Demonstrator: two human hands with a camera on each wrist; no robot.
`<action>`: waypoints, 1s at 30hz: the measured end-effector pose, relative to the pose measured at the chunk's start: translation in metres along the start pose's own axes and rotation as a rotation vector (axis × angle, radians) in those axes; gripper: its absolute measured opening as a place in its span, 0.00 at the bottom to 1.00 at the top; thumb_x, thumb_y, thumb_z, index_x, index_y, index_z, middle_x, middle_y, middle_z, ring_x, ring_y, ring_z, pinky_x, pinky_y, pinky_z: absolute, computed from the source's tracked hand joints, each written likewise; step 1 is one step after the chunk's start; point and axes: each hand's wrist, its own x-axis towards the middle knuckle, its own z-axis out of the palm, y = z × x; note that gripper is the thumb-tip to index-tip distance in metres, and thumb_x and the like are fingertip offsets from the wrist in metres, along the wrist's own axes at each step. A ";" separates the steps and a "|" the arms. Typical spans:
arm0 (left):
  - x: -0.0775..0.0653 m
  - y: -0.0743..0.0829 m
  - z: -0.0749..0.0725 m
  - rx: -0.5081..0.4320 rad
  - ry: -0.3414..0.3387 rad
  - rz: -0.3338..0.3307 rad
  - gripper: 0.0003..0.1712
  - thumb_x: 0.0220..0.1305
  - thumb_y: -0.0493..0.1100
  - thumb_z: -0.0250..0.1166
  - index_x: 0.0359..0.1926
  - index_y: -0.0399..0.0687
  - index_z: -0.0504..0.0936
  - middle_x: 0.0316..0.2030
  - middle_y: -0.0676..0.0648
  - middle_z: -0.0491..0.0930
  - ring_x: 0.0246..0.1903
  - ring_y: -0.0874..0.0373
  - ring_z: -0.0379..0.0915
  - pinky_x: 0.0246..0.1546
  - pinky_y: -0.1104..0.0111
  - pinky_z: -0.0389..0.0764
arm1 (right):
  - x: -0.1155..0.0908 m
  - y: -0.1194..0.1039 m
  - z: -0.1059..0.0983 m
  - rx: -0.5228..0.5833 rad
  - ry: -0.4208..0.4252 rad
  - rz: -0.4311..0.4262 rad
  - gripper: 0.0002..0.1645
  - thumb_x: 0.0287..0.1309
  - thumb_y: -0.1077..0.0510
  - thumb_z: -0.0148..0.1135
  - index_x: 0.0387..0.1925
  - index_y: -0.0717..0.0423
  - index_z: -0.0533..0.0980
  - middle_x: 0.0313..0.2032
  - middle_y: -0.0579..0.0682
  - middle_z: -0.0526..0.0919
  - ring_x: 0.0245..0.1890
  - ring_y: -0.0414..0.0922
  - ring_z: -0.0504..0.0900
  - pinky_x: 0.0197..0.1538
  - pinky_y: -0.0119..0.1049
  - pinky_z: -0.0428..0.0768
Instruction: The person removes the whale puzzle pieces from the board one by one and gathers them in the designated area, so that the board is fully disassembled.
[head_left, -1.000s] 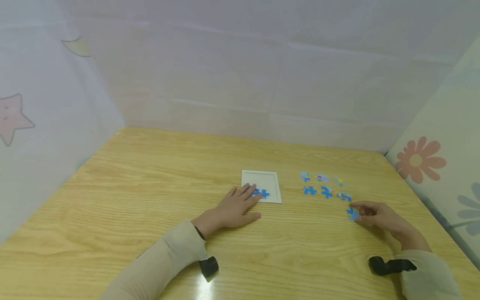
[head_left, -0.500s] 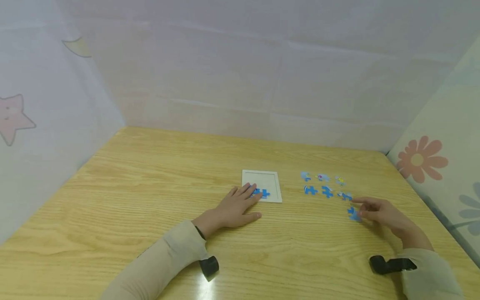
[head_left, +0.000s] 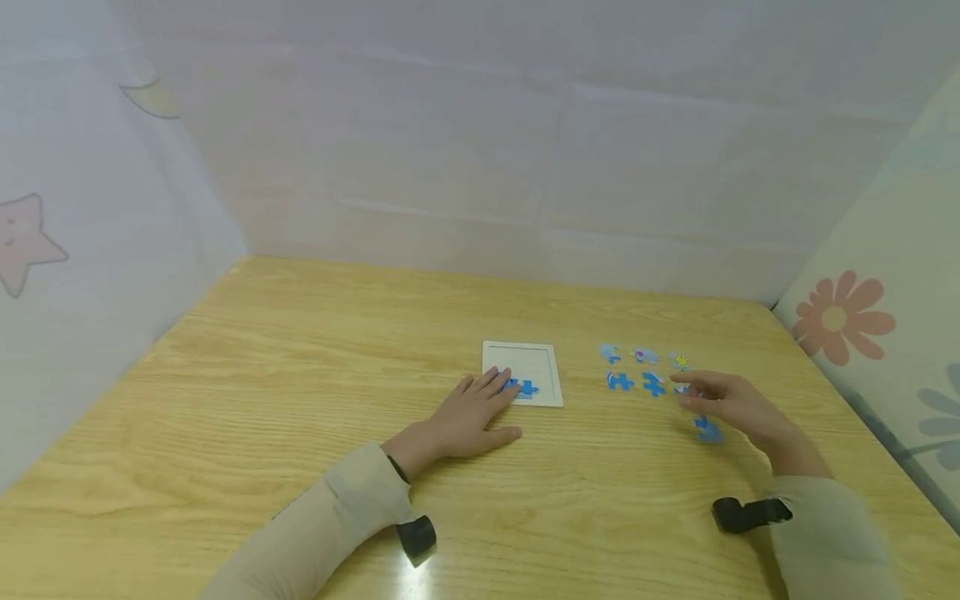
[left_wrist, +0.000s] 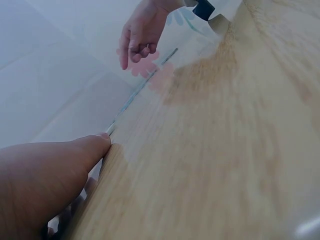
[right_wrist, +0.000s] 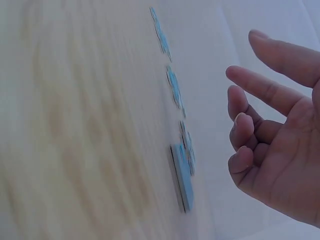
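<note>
My left hand lies flat, its fingertips over the lower left of a white puzzle frame and the blue puzzle pieces set along its bottom edge. The fingers partly cover those pieces. My right hand hovers above the loose pieces, holding nothing. In the right wrist view its thumb and index finger are extended and apart, while the other fingers curl loosely. Below it, in the head view, lies a blue corner piece. Another piece is mostly hidden behind the thumb and index finger.
Loose pieces lie in two rows right of the frame, including one with a yellow sun, one with a pink swirl and a blue one. The wooden table is bordered by pale cloth walls.
My right hand has moved from beside the blue corner piece up and to the left, over the row above it. The corner piece stays on the table. My left hand has not moved.
</note>
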 end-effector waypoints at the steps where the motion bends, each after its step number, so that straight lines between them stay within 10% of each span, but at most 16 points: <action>1: 0.000 0.000 0.000 0.001 0.002 0.000 0.39 0.61 0.62 0.43 0.65 0.45 0.51 0.64 0.42 0.43 0.62 0.49 0.34 0.56 0.51 0.41 | 0.003 -0.002 0.002 -0.001 0.005 -0.008 0.26 0.56 0.57 0.54 0.54 0.66 0.65 0.32 0.54 0.72 0.27 0.46 0.70 0.28 0.39 0.69; 30: -0.004 -0.006 -0.002 -0.048 0.097 -0.061 0.37 0.60 0.58 0.48 0.63 0.39 0.54 0.63 0.38 0.47 0.62 0.44 0.37 0.55 0.50 0.45 | 0.086 -0.061 0.088 0.130 -0.075 -0.152 0.20 0.53 0.60 0.57 0.47 0.67 0.71 0.30 0.53 0.73 0.29 0.48 0.70 0.31 0.38 0.69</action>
